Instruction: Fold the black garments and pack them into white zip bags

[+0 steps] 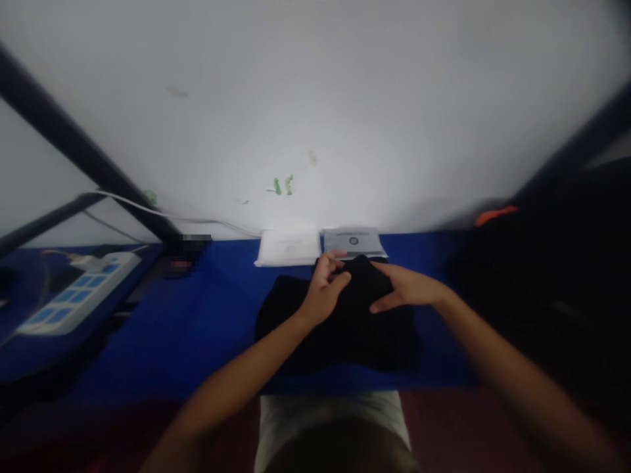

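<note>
Spread over the front of the table lies a black cloth [340, 335], perhaps a garment; its dark folds hide its exact kind. My right hand [409, 287] grips a raised fold of it, thumb on the near side and fingers reaching behind. On the fold's other side, my left hand [323, 289] has its fingers curled and its thumb against the cloth. The left fingertips are partly lost against the black. Just beyond the cloth, a white flat packet [288, 247] and a grey packet with a round dark logo [353, 242] lie side by side by the wall.
A white power strip [81, 295] with blue sockets sits at the left, a plug in its far end. A white cable [197, 220] runs along the wall [315, 118]. The blue table cover [197, 315] extends around the cloth. A large dark mass [552, 282] with an orange patch stands right.
</note>
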`<action>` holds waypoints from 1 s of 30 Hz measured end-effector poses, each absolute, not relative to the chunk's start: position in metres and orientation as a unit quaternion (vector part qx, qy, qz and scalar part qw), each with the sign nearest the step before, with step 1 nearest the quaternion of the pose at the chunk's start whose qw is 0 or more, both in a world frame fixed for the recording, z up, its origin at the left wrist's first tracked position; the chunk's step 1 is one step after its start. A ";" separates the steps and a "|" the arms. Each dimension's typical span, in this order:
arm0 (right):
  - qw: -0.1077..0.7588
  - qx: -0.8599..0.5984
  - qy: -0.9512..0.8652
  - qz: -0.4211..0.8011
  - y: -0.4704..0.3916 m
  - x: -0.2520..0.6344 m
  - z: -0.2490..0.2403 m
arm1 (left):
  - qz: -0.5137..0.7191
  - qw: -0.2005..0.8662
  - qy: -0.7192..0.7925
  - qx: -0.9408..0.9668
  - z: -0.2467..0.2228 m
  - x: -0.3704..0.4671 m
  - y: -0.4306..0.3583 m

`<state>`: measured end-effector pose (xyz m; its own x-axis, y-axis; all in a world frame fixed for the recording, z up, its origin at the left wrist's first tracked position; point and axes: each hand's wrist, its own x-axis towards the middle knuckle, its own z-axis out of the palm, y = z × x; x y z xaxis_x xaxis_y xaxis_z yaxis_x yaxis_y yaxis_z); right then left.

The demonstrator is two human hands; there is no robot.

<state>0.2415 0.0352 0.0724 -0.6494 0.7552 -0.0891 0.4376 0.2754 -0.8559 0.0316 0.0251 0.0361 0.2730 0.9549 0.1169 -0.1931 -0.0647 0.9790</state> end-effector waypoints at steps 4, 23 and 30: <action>0.172 -0.365 -0.631 0.663 0.051 0.229 0.058 | 0.531 0.561 0.404 0.490 0.035 0.010 0.047; 0.264 -0.432 -0.453 0.734 0.046 0.230 -0.008 | 0.156 0.066 0.470 0.866 -0.018 -0.138 0.146; 0.274 -0.454 -0.442 0.723 0.044 0.229 -0.019 | 0.117 0.026 0.496 0.860 -0.016 -0.137 0.143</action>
